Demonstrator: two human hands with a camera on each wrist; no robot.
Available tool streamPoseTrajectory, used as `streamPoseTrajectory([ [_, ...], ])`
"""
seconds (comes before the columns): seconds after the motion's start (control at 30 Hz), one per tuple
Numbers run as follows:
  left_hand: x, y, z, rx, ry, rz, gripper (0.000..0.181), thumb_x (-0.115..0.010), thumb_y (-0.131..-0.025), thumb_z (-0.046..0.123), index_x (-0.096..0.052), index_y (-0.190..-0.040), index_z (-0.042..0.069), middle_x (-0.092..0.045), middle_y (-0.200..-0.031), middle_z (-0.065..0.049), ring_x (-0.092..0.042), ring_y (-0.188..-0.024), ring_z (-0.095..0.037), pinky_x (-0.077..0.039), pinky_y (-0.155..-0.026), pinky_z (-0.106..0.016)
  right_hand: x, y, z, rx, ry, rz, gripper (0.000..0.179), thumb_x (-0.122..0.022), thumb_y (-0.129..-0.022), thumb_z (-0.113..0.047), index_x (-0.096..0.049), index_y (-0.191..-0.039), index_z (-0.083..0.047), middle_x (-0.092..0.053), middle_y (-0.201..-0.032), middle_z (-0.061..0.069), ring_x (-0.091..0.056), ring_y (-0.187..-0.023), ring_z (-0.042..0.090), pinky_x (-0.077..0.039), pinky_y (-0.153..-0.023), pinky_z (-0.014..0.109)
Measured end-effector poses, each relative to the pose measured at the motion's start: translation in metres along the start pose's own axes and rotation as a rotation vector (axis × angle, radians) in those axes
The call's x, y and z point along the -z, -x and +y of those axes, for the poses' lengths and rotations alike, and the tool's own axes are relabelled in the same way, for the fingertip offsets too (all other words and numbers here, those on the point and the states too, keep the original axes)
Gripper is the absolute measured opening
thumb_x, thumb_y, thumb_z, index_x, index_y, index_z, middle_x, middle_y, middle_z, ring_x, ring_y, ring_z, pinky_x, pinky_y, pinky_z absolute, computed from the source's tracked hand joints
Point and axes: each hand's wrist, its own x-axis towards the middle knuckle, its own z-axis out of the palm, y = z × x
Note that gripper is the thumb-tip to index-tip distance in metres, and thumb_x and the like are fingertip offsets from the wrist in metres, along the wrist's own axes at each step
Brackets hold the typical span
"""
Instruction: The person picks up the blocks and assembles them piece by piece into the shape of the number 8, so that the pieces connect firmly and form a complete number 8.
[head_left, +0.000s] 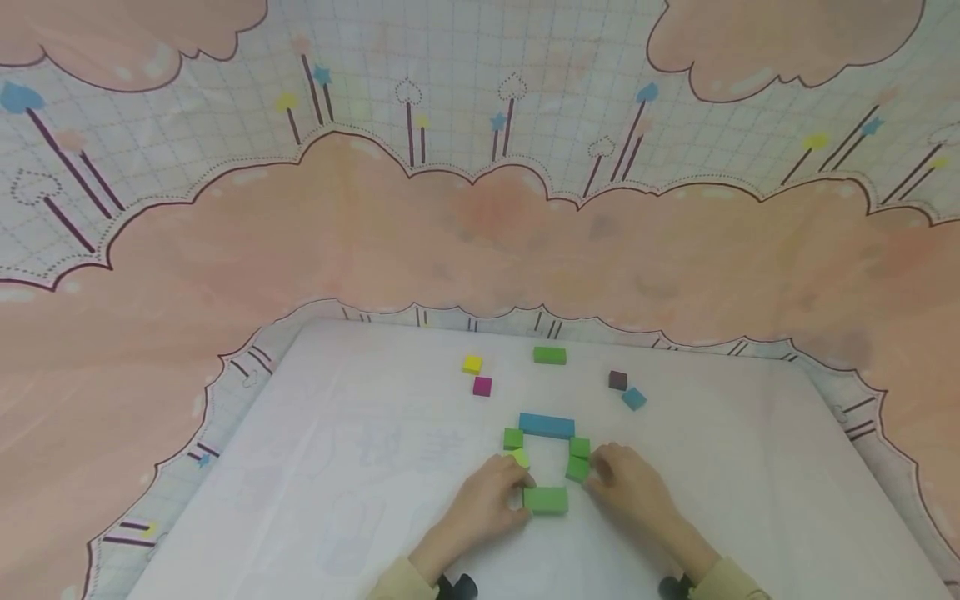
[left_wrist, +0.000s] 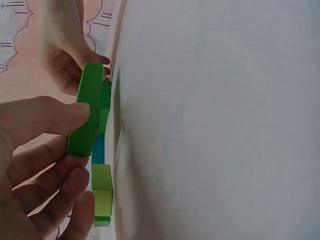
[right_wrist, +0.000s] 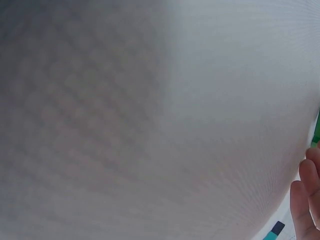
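Note:
My left hand [head_left: 491, 497] pinches the left end of a long green block [head_left: 546, 501] between thumb and fingers; the left wrist view shows the thumb [left_wrist: 75, 116] across its face. A yellow-green cube [head_left: 520, 457] lies by that hand's fingertips, partly covered, in front of a green cube [head_left: 513, 438]. My right hand [head_left: 626, 485] rests with loosely bent fingers right at the side of a green cube [head_left: 577, 469], which adjoins another green cube [head_left: 580, 447]. A long blue block [head_left: 547, 426] spans the far side. The right wrist view catches only fingers [right_wrist: 301, 205] at its edge.
Farther back on the white table [head_left: 360, 375] lie a yellow cube [head_left: 472, 364], a magenta cube [head_left: 482, 386], another long green block [head_left: 550, 356], a dark cube [head_left: 618, 380] and a blue cube [head_left: 634, 398]. A patterned cloth [head_left: 525, 242] lies behind the table.

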Motion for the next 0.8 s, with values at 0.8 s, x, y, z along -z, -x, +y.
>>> streamPoseTrajectory([
  [0.8, 0.004, -0.014, -0.002, -0.018, -0.060, 0.032, 0.028, -0.077, -0.075, 0.018, -0.070, -0.102, 0.013, -0.062, -0.094, 0.005, -0.051, -0.089, -0.006, -0.049, -0.078, -0.019, 0.000, 0.000, -0.001, -0.021, 0.002, -0.001, 0.032, -0.072, -0.082, -0.024, -0.065, -0.111, -0.012, -0.067, -0.105, 0.005, -0.061, -0.106, 0.025, -0.049, -0.096, 0.049],
])
